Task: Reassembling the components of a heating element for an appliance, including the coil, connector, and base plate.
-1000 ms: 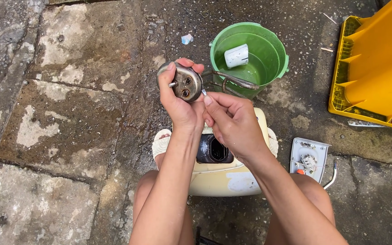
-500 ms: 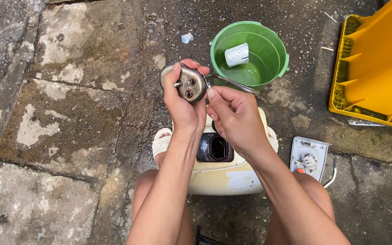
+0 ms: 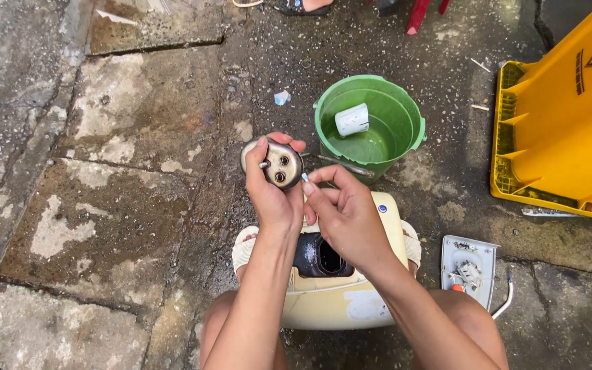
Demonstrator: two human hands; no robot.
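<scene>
Looking down, I see two bare hands working a round metal part over a cream appliance on wet stone floor.

From the left: my left hand (image 3: pixel 273 199) is closed around a round metal disc (image 3: pixel 273 163), raised above the cream appliance housing (image 3: pixel 340 305) between the knees; the disc's back is hidden by the palm. My right hand (image 3: pixel 346 212) pinches something tiny at the disc's edge, too small to make out. Beyond sits a green bucket (image 3: pixel 369 123) holding water and a white cylinder (image 3: pixel 351 119). Right of it lie a white cover plate (image 3: pixel 469 266) and a yellow bin (image 3: pixel 562 130), cut off by the frame.
</scene>
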